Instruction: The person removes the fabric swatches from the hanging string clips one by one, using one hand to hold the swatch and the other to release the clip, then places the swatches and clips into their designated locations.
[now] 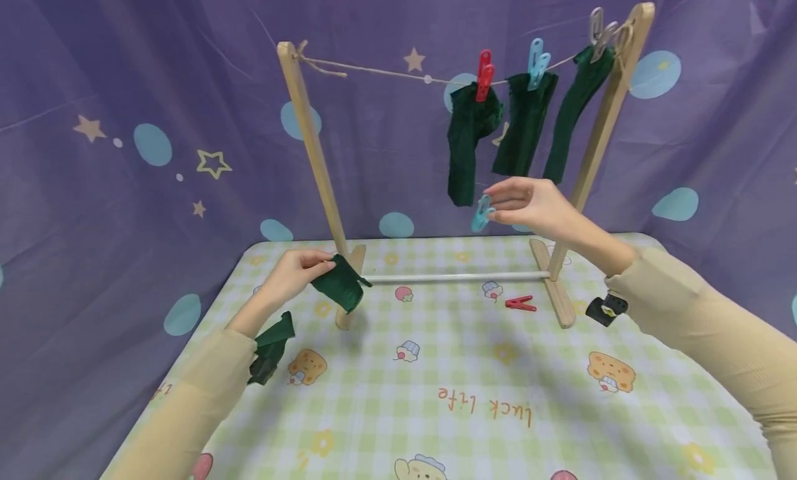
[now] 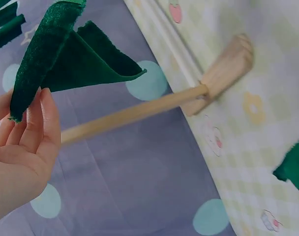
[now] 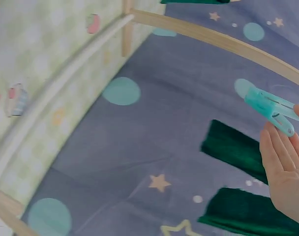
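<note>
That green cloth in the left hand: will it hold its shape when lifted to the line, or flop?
The green cloth probably flops: it folds and droops from the left hand. It seems light, since fingertips alone pinch it. Its fuzzy surface likely resists slipping.

A staged tabletop set rather than a lived-in room; a purple star-printed backdrop (image 1: 124,189) drapes round all sides. A cartoon-bear checked tablecloth (image 1: 473,397) covers the table; a miniature wooden drying rack (image 1: 311,155) stands on it.
</note>
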`<state>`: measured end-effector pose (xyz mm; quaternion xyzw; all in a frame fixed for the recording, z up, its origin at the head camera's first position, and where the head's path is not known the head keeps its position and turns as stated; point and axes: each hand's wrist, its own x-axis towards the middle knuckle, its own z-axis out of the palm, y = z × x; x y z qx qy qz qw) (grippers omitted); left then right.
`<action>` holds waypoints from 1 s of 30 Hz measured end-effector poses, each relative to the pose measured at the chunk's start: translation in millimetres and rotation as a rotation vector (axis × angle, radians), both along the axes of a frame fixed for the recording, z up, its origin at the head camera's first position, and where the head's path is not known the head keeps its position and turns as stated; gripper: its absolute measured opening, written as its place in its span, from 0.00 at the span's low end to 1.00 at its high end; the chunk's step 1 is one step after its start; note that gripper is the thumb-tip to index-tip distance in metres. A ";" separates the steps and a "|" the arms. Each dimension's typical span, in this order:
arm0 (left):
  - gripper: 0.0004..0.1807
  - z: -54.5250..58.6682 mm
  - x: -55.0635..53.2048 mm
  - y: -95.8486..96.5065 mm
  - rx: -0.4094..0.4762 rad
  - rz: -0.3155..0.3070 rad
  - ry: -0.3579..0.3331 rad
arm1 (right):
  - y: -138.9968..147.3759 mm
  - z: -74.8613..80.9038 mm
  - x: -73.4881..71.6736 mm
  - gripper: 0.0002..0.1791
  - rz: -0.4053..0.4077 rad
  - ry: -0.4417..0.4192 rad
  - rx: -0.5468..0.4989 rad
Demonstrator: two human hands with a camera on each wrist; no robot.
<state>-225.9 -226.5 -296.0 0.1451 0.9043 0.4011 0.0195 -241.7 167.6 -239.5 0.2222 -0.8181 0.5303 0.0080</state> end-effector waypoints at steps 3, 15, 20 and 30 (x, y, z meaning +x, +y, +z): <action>0.18 -4.5 2.2 -7.0 -0.007 0.010 0.016 | 5.5 -12.4 1.5 0.20 0.000 -0.034 0.015; 0.18 -21.3 14.8 -31.4 -0.035 0.062 -0.010 | 25.3 -50.7 9.7 0.22 0.000 -0.111 0.130; 0.18 -29.4 17.2 -39.4 -0.062 0.084 -0.015 | 31.9 -68.8 9.6 0.22 0.012 -0.129 0.132; 0.17 -48.8 19.0 -50.8 -0.090 0.103 -0.008 | 42.1 -106.6 11.9 0.20 0.047 -0.155 0.104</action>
